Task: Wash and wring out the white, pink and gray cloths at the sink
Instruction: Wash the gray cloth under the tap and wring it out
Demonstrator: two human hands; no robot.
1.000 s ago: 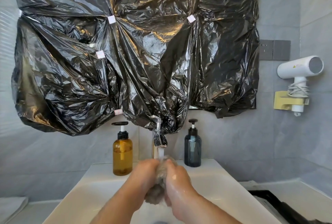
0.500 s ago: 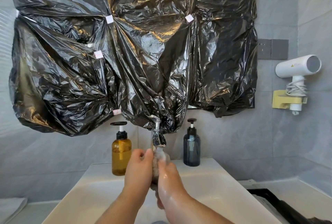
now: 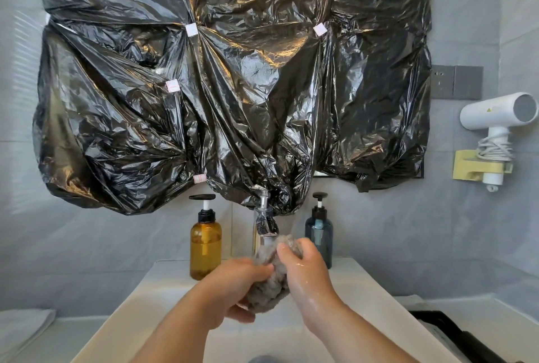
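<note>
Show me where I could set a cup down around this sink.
Free: the counter between the folded white towel and the sink, and the sink's right rim between the blue bottle and the black tray. Crowded: under the faucet, where the left hand and right hand grip the gray cloth.

**Premises: a bathroom**

We are recording a bathroom. A white sink with a chrome tap is standing against grey wall tiles. An amber pump bottle and a blue pump bottle are flanking the tap, and a hair dryer is hanging in a wall holder.
</note>
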